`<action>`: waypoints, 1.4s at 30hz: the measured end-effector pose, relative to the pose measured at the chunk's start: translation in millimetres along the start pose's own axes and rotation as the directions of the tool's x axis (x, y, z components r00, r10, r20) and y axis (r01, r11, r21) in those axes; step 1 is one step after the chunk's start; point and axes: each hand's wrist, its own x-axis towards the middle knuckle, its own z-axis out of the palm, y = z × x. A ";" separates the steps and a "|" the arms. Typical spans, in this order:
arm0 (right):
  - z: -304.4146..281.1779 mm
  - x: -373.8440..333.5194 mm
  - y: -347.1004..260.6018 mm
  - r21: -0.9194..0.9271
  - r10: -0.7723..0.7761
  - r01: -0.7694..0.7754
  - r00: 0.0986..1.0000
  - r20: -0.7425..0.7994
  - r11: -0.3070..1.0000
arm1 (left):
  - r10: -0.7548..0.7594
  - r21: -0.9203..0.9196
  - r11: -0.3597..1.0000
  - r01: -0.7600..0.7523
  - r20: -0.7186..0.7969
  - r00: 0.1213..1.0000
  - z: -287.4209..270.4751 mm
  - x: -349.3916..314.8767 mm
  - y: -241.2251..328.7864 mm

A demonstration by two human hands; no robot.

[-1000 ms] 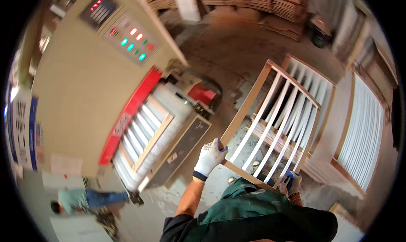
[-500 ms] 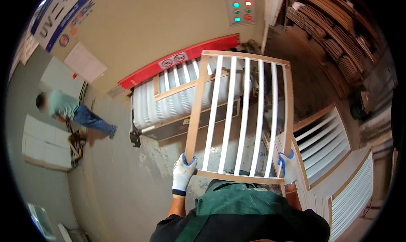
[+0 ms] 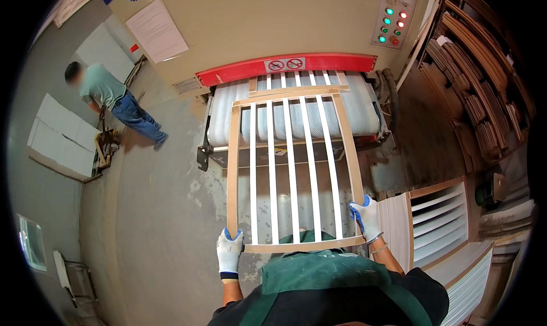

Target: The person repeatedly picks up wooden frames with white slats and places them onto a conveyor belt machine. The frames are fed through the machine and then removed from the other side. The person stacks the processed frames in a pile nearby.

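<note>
Between my two hands I hold a slatted frame (image 3: 233, 166) with brown edges and several white slats. My left hand (image 3: 229, 252), in a white and blue glove, grips its near left corner. My right hand (image 3: 366, 216), gloved alike, grips the right side rail close to the near corner. The frame's far edge is over the front of a ribbed light-grey conveyor belt (image 3: 222, 118); whether it touches the belt I cannot tell. Another slatted frame (image 3: 299, 91) lies on the belt, partly under the red guard bar (image 3: 228, 74) of a large beige machine.
A control panel (image 3: 394, 18) with lit buttons is on the machine at right. Stacked slatted frames (image 3: 439, 212) stand beside my right arm, and racks of brown boards (image 3: 456, 70) are beyond. At left a person (image 3: 117, 98) bends by a pallet truck (image 3: 105, 144) with white panels (image 3: 62, 135).
The held frame has swung from a tilt at the right to squarely in front of the belt, its far edge lower. My view has turned right. The frame on the belt has gone further under the bar.
</note>
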 end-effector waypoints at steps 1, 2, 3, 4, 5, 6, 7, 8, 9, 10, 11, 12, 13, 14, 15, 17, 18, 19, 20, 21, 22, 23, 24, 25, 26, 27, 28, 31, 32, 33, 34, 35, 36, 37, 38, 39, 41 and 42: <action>4.2 0.4 -1.7 0.003 0.014 -0.014 1.000 0.003 1.000 | -0.002 0.022 1.000 0.002 0.006 1.000 -2.4 4.8 -0.7; 7.9 -0.1 -3.1 0.006 0.028 -0.028 1.000 0.004 1.000 | -0.003 0.044 0.999 0.002 0.012 1.000 -4.5 11.2 -0.1; 11.7 -0.8 -6.1 0.009 0.037 -0.037 0.999 0.005 0.999 | -0.001 0.062 0.998 0.000 0.016 1.000 -6.5 15.5 1.6; 15.3 -0.1 -8.0 0.030 0.047 -0.047 0.999 0.008 0.998 | 0.025 0.060 0.998 -0.026 0.008 1.000 -5.7 20.6 -1.2; 18.9 1.4 -10.4 0.052 0.057 -0.058 0.998 0.012 0.997 | 0.051 0.059 0.997 -0.051 -0.001 0.999 -3.3 26.7 -5.4; 21.4 3.3 -12.6 0.075 0.070 -0.071 0.997 0.014 0.995 | 0.078 0.062 0.995 -0.077 -0.008 0.997 -3.6 30.6 -4.0; 23.3 9.7 -10.9 0.090 0.046 -0.048 0.999 0.018 0.995 | 0.088 0.061 0.994 -0.088 -0.002 0.996 -4.2 34.5 -1.8; 23.6 17.2 -7.7 0.105 0.025 -0.027 1.000 0.014 0.994 | 0.103 0.060 0.993 -0.103 0.012 0.995 -6.5 38.9 7.6; 21.4 23.8 -4.9 0.118 0.004 -0.006 1.000 0.009 0.993 | 0.116 0.060 0.991 -0.118 0.025 0.993 -7.5 43.5 16.2; 23.8 28.3 -8.3 0.113 0.016 -0.017 1.000 0.013 0.993 | 0.130 0.070 0.989 -0.132 0.028 0.991 -9.3 46.2 19.6; 25.9 33.5 -12.1 0.107 0.027 -0.028 1.000 0.016 0.994 | 0.144 0.081 0.986 -0.147 0.032 0.989 -10.5 48.7 22.9; 27.8 38.0 -17.1 0.102 0.036 -0.037 0.999 0.019 0.994 | 0.159 0.090 0.983 -0.162 0.034 0.987 -12.2 51.0 25.5; 29.2 41.5 -22.9 0.066 0.039 -0.040 0.999 0.018 0.997 | 0.163 0.092 0.982 -0.167 0.045 0.986 -12.2 55.4 27.0; 28.7 47.2 -21.8 0.075 0.032 -0.034 0.999 0.025 0.997 | 0.168 0.094 0.981 -0.172 0.056 0.984 -9.7 61.6 26.9; 26.6 54.6 -19.6 0.086 0.023 -0.025 0.999 0.026 0.996 | 0.177 0.095 0.978 -0.183 0.068 0.982 -5.8 68.2 26.5; 31.8 61.7 -24.2 0.108 -0.001 -0.004 0.999 0.054 0.994 | 0.291 0.138 0.945 -0.296 0.059 0.955 2.7 81.9 12.6; 33.0 65.2 -26.9 0.124 -0.001 -0.008 0.998 0.068 0.992 | 0.349 0.158 0.921 -0.355 0.064 0.935 2.5 83.8 15.1; 33.7 68.2 -29.4 0.141 0.000 -0.011 0.997 0.081 0.990 | 0.335 0.154 0.927 -0.341 0.063 0.940 2.7 85.6 18.0; 34.0 71.3 -31.9 0.157 0.000 -0.015 0.996 0.094 0.987 | 0.322 0.149 0.933 -0.328 0.062 0.945 4.0 89.0 22.4; 34.6 75.7 -33.2 0.146 0.017 -0.032 0.995 0.099 0.989 | 0.311 0.146 0.937 -0.317 0.062 0.948 2.9 89.7 27.3; 35.5 80.2 -34.2 0.156 0.019 -0.037 0.993 0.117 0.987 | 0.402 0.231 0.881 -0.414 0.097 0.910 4.7 95.4 22.7; 35.8 84.8 -35.3 0.167 0.020 -0.042 0.991 0.133 0.985 | 0.487 0.309 0.805 -0.506 0.141 0.862 7.8 105.7 15.1; 35.2 90.0 -36.2 0.182 0.022 -0.049 0.989 0.144 0.982 | 0.494 0.282 0.812 -0.511 0.136 0.859 11.3 111.2 15.7; 32.4 92.0 -39.6 0.155 0.029 -0.057 0.984 0.175 0.986 | 0.504 0.255 0.815 -0.520 0.131 0.854 14.8 117.0 17.5; 33.6 95.4 -41.7 0.157 0.035 -0.064 0.983 0.178 0.985 | 0.508 0.229 0.821 -0.523 0.124 0.852 16.8 122.4 18.8; 29.8 100.9 -38.7 0.188 0.026 -0.063 0.981 0.195 0.980 | 0.563 0.294 0.759 -0.581 0.150 0.813 20.1 129.0 21.4; 24.5 104.8 -34.1 0.221 0.018 -0.064 0.979 0.205 0.973 | 0.617 0.354 0.685 -0.637 0.184 0.765 23.5 135.7 23.7; 27.2 90.1 -49.4 0.277 0.045 -0.109 0.973 0.226 0.955 | 0.322 -0.068 0.946 -0.317 0.077 0.944 29.4 148.8 33.9; 16.0 82.2 -44.2 0.312 0.070 -0.138 0.973 0.219 0.940 | 0.311 -0.158 0.943 -0.292 0.116 0.943 24.3 132.8 54.5; 14.4 88.8 -27.1 0.282 -0.041 -0.003 0.988 0.148 0.960 | 0.397 -0.123 0.913 -0.388 0.056 0.916 28.9 157.3 26.5; -6.8 92.2 3.5 0.223 -0.126 0.118 0.992 0.026 0.968 | 0.310 -0.267 0.929 -0.255 0.192 0.931 31.4 151.0 53.7; -15.5 74.1 -0.8 0.324 -0.003 0.004 1.000 -0.003 0.946 | 0.283 -0.304 0.928 -0.215 0.202 0.937 29.0 149.0 65.0; -20.1 55.6 -14.0 0.430 0.108 -0.098 0.994 0.002 0.898 | 0.258 -0.406 0.903 -0.140 0.252 0.933 27.6 167.6 49.1; -40.9 55.8 21.8 0.392 0.132 -0.059 0.978 -0.163 0.918 | 0.224 -0.355 0.927 -0.119 0.270 0.937 34.3 179.4 54.3; -66.1 50.9 61.8 0.179 0.103 -0.041 0.931 -0.351 0.983 | 0.283 -0.419 0.898 -0.134 0.318 0.905 35.6 180.3 70.7; -91.6 45.0 96.1 -0.048 0.053 -0.088 0.866 -0.497 0.995 | 0.289 -0.455 0.883 -0.119 0.324 0.901 41.5 185.4 82.2; -134.4 21.5 148.4 -0.193 -0.014 -0.145 0.765 -0.644 0.971 | 0.276 -0.376 0.917 -0.131 0.363 0.890 40.3 208.0 89.6; -147.9 7.8 138.2 -0.205 0.104 -0.320 0.732 -0.673 0.925 | 0.249 -0.342 0.931 -0.124 0.350 0.903 35.7 215.3 87.1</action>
